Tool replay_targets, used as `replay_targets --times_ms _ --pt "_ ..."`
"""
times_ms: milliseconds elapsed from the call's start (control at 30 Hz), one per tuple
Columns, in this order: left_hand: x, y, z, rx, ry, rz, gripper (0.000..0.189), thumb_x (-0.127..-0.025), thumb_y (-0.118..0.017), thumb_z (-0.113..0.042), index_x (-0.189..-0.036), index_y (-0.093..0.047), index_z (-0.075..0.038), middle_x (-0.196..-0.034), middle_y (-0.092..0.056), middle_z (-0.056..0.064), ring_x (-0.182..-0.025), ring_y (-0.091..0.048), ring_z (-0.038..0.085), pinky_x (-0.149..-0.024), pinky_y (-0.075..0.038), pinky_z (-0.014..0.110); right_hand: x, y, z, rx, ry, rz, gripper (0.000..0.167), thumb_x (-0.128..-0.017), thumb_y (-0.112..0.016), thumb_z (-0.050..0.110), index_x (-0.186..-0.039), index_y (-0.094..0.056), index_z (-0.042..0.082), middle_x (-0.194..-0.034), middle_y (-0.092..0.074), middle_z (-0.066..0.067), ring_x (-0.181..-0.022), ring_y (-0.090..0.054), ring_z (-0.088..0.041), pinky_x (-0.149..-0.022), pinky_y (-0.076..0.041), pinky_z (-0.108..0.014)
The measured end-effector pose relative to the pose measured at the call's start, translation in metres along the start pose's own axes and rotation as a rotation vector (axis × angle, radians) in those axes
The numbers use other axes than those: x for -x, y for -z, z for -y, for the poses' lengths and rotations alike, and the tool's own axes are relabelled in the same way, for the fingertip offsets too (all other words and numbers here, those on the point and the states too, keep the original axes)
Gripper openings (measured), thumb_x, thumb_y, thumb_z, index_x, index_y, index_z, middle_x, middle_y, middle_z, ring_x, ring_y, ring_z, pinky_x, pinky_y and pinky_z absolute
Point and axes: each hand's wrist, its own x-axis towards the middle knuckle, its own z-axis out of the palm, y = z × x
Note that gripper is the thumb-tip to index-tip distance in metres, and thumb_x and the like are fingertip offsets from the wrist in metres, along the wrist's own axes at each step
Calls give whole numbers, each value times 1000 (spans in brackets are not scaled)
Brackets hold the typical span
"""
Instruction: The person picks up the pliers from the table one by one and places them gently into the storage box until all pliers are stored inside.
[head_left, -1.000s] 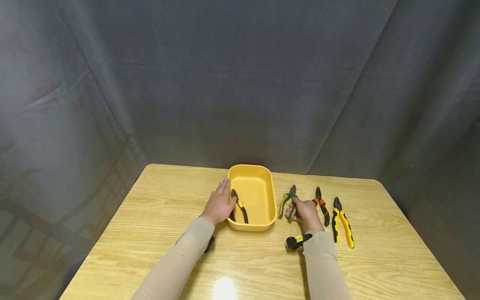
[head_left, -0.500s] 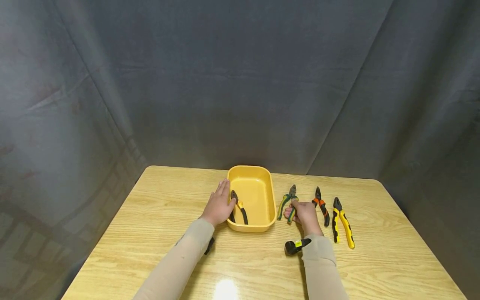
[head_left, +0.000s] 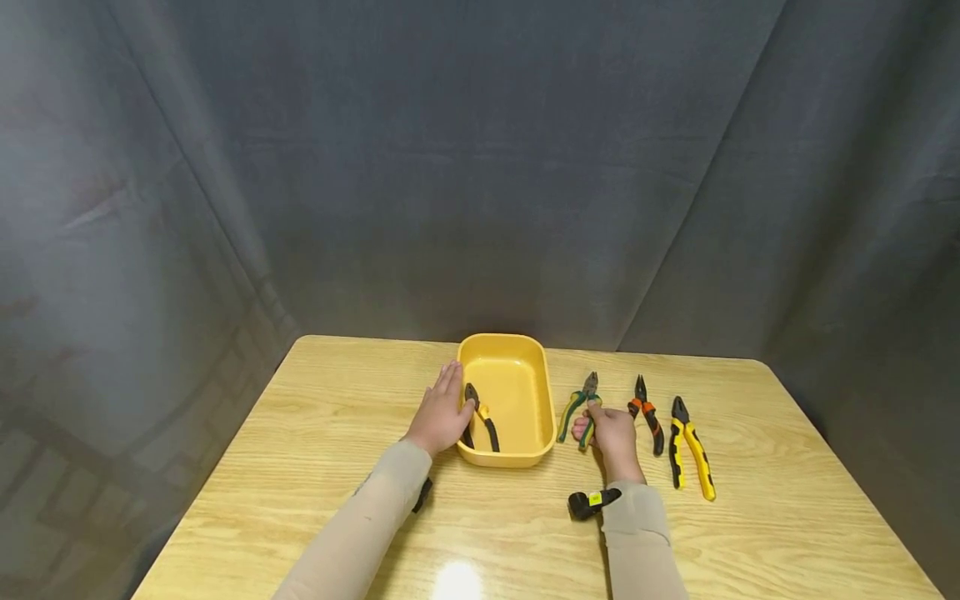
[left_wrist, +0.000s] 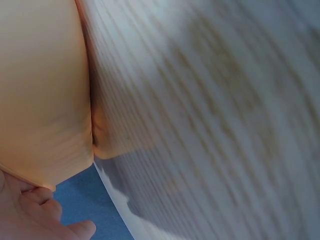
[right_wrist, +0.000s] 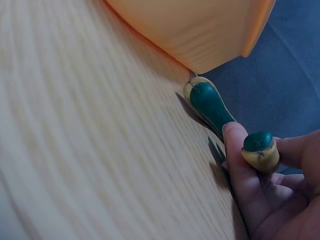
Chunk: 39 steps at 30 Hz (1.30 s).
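A yellow bin (head_left: 513,457) stands at the table's far side. My left hand (head_left: 441,415) rests along its left rim, fingers extended and thumb over the inside. Just right of the bin, my right hand (head_left: 615,435) grips one handle of green-and-yellow pliers (head_left: 574,408), which stand spread with the head pointing away from me. In the right wrist view, one green handle (right_wrist: 210,105) lies past my fingertips and the other handle end (right_wrist: 260,150) sits between thumb and fingers. The left wrist view shows the bin's outer wall (left_wrist: 45,95) and my left fingers (left_wrist: 47,210).
Black-and-yellow pliers (head_left: 488,425) lie inside the bin by its left wall. Right of my right hand are orange-and-black long-nose pliers (head_left: 651,423) and yellow-and-black pliers (head_left: 697,454) on the wooden table (head_left: 795,483). A grey curtain (head_left: 480,183) hangs behind the table.
My right hand stays on the green-and-yellow pliers, which have shifted slightly toward me. My left hand keeps its place on the bin rim. The whole view drifts a little.
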Motion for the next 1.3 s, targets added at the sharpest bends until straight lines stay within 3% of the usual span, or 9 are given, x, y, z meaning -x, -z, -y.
replay_targets --times_ms 167,467,967,1300 --pt "1 0 0 -8 -2 -9 69 -107 -46 -29 -161 -16 0 -168 -15 16 -156 -10 31 -121 -17 60 1 -1 -2 -5 20 0 47 -109 -47 23 -114 -60 -22 -74 -71 -10 -59 -70 -10 -57 -58 -22" --pt "1 -2 0 -5 -2 3 69 -107 -46 -30 -161 -15 0 -169 -14 16 -156 -9 30 -121 -17 59 3 3 -2 -19 13 20 49 -110 -44 21 -124 -53 -26 -77 -70 -10 -62 -69 -9 -61 -59 -23" --pt "1 4 -2 -74 -23 9 69 -106 -46 -31 -160 -18 2 -168 -16 17 -155 -12 33 -120 -14 63 0 1 7 -20 -9 42 45 -110 -43 20 -117 -57 -22 -76 -69 -12 -62 -69 -10 -60 -59 -23" --pt "-2 6 -6 -197 55 86 74 -107 -44 -43 -163 -12 -5 -170 -9 9 -156 -4 24 -123 -4 59 2 2 9 -34 -37 58 45 -111 -42 20 -118 -55 -22 -76 -69 -11 -62 -68 -10 -61 -59 -24"
